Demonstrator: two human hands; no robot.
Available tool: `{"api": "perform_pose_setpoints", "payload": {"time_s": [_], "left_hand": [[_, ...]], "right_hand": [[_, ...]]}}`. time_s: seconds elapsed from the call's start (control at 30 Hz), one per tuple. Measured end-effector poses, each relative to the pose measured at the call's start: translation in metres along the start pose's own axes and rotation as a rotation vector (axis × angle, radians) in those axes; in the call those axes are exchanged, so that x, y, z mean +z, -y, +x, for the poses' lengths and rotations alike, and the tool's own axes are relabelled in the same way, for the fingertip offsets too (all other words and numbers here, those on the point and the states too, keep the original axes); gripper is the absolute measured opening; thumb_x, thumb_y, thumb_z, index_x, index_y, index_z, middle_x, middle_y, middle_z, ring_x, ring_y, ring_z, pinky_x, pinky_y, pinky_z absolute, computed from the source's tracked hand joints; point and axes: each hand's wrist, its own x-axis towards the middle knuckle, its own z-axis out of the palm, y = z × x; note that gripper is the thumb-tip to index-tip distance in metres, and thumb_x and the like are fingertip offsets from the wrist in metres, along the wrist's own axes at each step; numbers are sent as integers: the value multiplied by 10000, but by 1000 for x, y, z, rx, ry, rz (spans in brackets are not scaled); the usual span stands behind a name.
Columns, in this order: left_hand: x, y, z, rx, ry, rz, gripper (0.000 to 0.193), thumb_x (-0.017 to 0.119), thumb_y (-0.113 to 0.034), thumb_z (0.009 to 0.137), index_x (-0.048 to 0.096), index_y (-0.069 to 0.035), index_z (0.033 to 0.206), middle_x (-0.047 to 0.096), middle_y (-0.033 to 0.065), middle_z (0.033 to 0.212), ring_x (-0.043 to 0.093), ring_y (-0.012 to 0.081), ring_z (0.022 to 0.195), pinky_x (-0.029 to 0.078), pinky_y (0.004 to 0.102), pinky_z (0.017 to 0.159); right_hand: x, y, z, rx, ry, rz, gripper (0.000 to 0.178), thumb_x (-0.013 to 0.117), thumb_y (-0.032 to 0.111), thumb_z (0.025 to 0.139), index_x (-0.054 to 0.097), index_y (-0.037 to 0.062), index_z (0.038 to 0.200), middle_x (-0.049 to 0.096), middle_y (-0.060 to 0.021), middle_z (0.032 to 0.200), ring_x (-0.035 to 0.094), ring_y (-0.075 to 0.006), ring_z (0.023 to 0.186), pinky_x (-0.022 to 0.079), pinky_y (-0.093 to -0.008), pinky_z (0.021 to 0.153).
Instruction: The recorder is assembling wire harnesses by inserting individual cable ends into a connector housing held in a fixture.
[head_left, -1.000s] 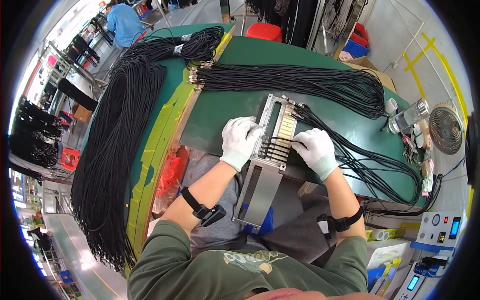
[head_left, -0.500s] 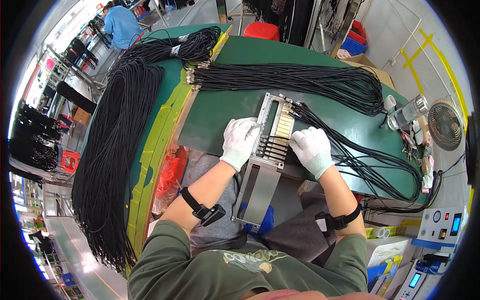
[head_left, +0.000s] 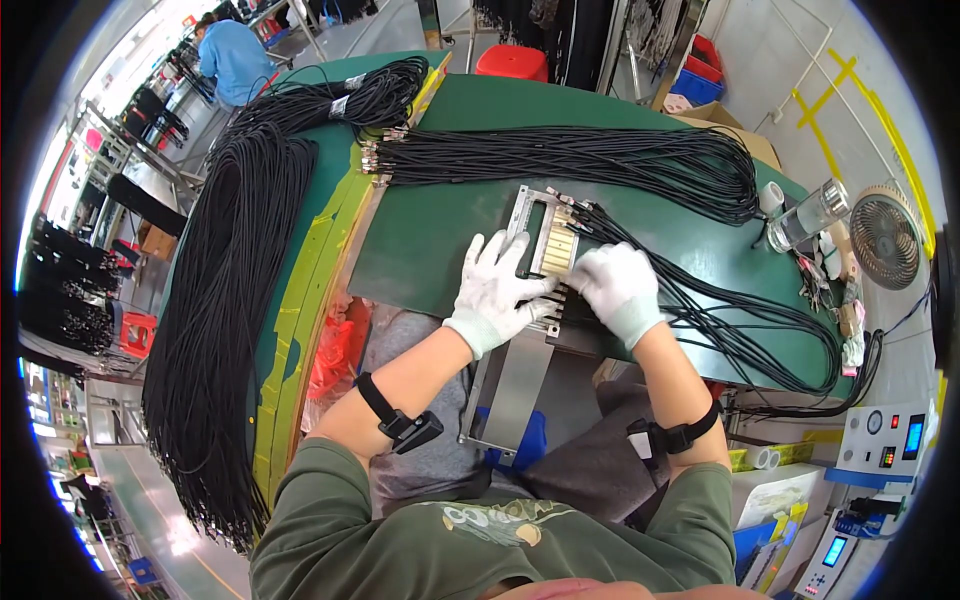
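Note:
A metal fixture (head_left: 520, 212) with a row of brass-coloured slots (head_left: 560, 247) stands at the table's near edge, and short black cable ends lie across its lower part. My left hand (head_left: 488, 292), in a white glove, rests over the fixture's left side with its fingers spread, covering part of the cable ends. My right hand (head_left: 617, 287), also gloved, is closed at the fixture's right edge, fingertips bunched close to the left hand's. What they pinch is hidden. Beside the right hand, a looped bundle of black cables (head_left: 720, 300) trails off to the right.
A long bundle of black cables (head_left: 560, 155) lies across the green table (head_left: 415, 235). More cables (head_left: 240, 300) hang at the left, beyond a yellow-taped edge (head_left: 315, 270). At the right are a clear bottle (head_left: 808, 218) and a fan (head_left: 886, 240). A person (head_left: 236, 62) sits far left.
My left hand has opened out, its fingers spreading rightward across the fixture. My right hand has shifted slightly up and left, its fingertips now over the cable ends.

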Motion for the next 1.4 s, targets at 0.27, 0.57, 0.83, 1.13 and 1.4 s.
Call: {"api": "perform_pose_setpoints", "payload": {"time_s": [0.27,0.57,0.83,1.13,1.4], "left_hand": [[8,0,0,-28,45,36,211,705,-377,783,770,-317,975,568,143,1320,432,392,1283,271,585,1098],[7,7,-2,-54,-8,-97,190,685,-318,819,763,-223,965,604,136,1272,478,376,1251,310,537,1095],[13,21,2,-194,-308,-395,171,641,-199,874,684,-37,906,674,135,1130,569,327,1144,428,408,1017],[9,28,-4,-358,-237,-582,178,645,-200,882,689,-30,906,669,132,1144,578,294,1117,442,382,987],[-2,31,1,-344,-249,-316,196,646,-218,886,711,-43,948,672,114,1146,587,280,1103,457,369,964]], "right_hand": [[2,-34,15,250,-59,-138,147,734,240,761,668,143,849,639,-46,828,597,-273,852,462,-390,763],[-1,-43,17,238,-186,12,123,742,191,740,675,124,818,640,-50,812,591,-277,853,472,-382,749],[-9,-5,10,-94,-195,385,153,753,199,718,672,108,810,642,-56,798,585,-285,835,463,-399,751],[-14,8,14,-82,-110,251,196,758,233,716,696,94,838,651,-79,765,601,-293,795,466,-404,722],[-3,-13,4,-92,-47,361,121,737,186,742,714,119,840,659,-50,817,590,-275,825,460,-400,743]]}}
